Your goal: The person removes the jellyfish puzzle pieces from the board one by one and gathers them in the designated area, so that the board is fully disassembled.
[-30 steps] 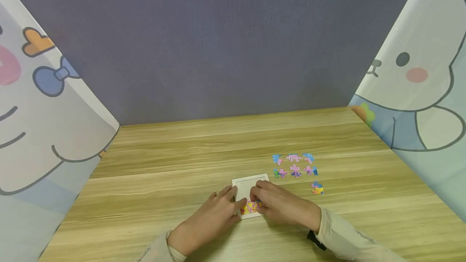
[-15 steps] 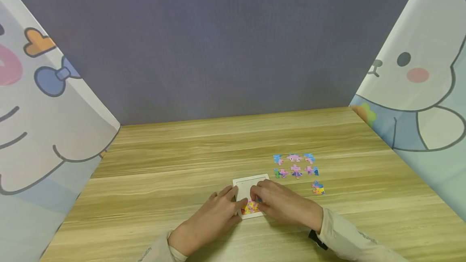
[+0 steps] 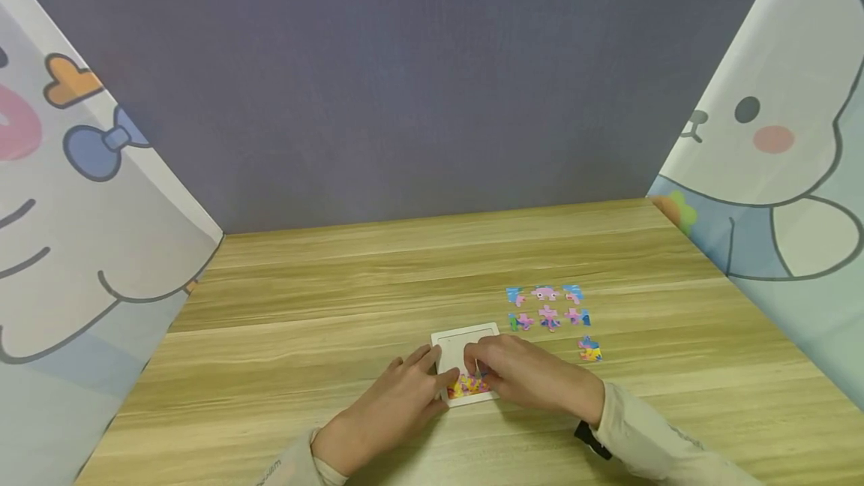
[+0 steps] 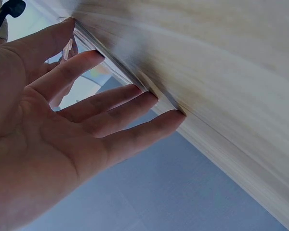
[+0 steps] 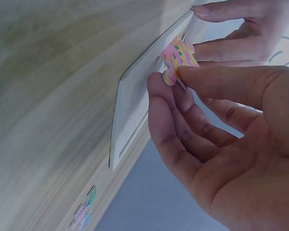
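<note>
A small white puzzle tray (image 3: 466, 331) lies on the wooden table, with yellow and pink jigsaw pieces (image 3: 460, 388) along its near side. My left hand (image 3: 394, 388) steadies the tray's left side, fingers nearly straight, fingertips at its edge; the index finger reaches over the rim. My right hand (image 3: 529, 372) is over the tray's right part. In the right wrist view its thumb and index finger pinch a yellow and pink jigsaw piece (image 5: 180, 55) close over the tray. The right hand hides part of the tray in the head view.
Right of the tray, several pink and blue jigsaw pieces (image 3: 548, 317) lie in two rows on the table (image 3: 304, 306). Nearer, a blue and yellow piece (image 3: 590, 349) lies apart. A dark grey panel (image 3: 432, 96) stands behind the table, with cartoon-printed panels on both sides.
My right hand has shifted slightly right, and its thumb and index finger have moved a little over the pieces at the tray's near side. My left hand stays in place.
</note>
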Demonstrator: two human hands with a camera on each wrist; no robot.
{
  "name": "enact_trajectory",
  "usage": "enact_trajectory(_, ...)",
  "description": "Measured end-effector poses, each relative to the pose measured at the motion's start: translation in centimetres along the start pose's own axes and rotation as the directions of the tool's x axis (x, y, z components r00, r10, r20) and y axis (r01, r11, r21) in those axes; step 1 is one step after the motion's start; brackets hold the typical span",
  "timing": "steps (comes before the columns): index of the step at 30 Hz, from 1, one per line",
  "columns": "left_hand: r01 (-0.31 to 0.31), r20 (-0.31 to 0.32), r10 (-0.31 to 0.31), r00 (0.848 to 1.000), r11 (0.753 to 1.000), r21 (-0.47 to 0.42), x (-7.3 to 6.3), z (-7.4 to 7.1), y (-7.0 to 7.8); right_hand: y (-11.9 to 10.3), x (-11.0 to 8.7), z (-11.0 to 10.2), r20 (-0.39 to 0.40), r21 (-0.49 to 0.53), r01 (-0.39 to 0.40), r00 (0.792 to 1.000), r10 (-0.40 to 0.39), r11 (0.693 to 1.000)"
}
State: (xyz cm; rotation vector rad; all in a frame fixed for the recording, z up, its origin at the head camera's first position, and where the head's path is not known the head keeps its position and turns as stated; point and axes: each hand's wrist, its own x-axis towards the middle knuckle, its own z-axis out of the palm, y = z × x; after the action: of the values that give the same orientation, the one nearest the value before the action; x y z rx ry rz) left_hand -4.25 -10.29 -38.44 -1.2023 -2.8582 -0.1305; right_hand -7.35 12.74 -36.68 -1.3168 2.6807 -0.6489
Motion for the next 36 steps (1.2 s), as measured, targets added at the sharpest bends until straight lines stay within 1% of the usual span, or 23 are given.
enact_trajectory(4, 0.000, 0.003, 0.000, 1.000, 1.000, -0.002, 0.0, 0.0, 0.0, 0.1, 0.0, 0.1, 0.007, 0.015, 0.007, 1.000, -0.007, 1.000)
enact_trajectory(10, -0.004, 0.000, 0.004, 1.000, 1.000, -0.001, 0.0, 0.0, 0.0, 0.2, -0.1, 0.0, 0.037, 0.024, -0.007, 0.999, 0.006, 1.000)
enact_trajectory(14, -0.005, -0.003, 0.005, 1.000, 1.000, -0.001, 0.1, -0.1, 0.0, 0.3, -0.1, -0.2, 0.033, 0.033, -0.004, 0.999, 0.003, 0.999)
enact_trajectory(18, -0.008, -0.004, 0.008, 1.000, 1.000, -0.002, 0.2, -0.2, 0.1, 0.5, -0.3, -0.6, 0.021, 0.086, -0.013, 1.000, 0.011, 0.996)
enact_trajectory(23, 0.005, 0.010, -0.004, 1.000, 1.000, -0.006, 0.2, -0.2, 0.3, 0.7, -0.8, -0.8, -0.014, 0.125, -0.025, 1.000, 0.027, 0.992)
enact_trajectory(28, 0.003, 0.002, -0.003, 1.000, 1.000, -0.003, 0.2, -0.2, 0.3, 1.3, -1.9, -0.9, -0.055, 0.175, -0.076, 0.995, 0.087, 0.982)
enact_trajectory(31, -0.001, -0.001, 0.001, 1.000, 1.000, -0.008, 0.2, -0.2, 0.2, 1.8, -2.7, -1.0, -0.098, 0.191, -0.101, 0.988, 0.121, 0.976)
enact_trajectory(36, -0.001, -0.003, 0.001, 1.000, 1.000, -0.012, 0.1, -0.2, 0.1, 2.7, -4.1, -0.9, -0.177, 0.230, -0.130, 0.969, 0.172, 0.965)
